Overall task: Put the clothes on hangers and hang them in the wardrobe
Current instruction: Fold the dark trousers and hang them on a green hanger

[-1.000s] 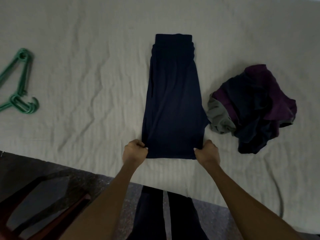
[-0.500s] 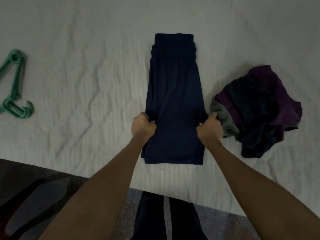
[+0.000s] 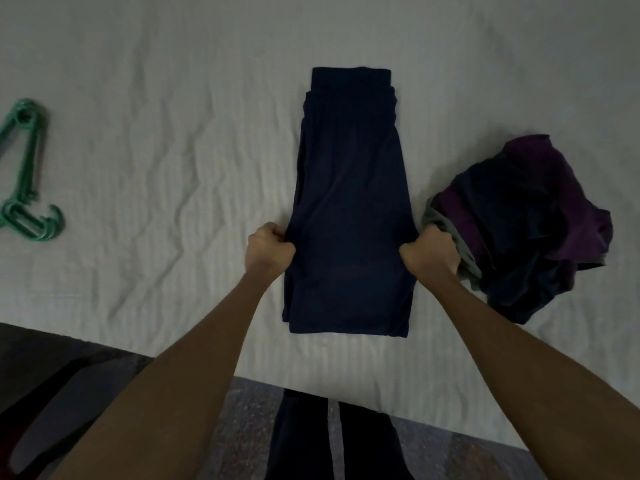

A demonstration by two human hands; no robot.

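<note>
A bed (image 3: 173,168) under a wrinkled pale sheet fills most of the frame, its near edge running across the lower part above a strip of dark floor. Laid flat at centre is a pair of navy trousers (image 3: 349,202), folded lengthwise, waistband toward the top of the frame and the folded end toward the bottom. At right centre, just beside them, sits a crumpled heap of clothes (image 3: 526,230) — purple, navy and a grey edge. At the far left edge lie several green plastic hangers (image 3: 31,188), stacked together, well apart from the trousers. The left hand (image 3: 268,249) is a closed fist gripping the trousers' left edge about midway down; the right hand (image 3: 429,254) grips the right edge opposite, its knuckles touching the heap. The cloth looks light, soft and limp, likely to sag and slide, so taking both edges at the mid-fold — where a hanger bar would go — seems sensible. No label or writing is readable.
</note>
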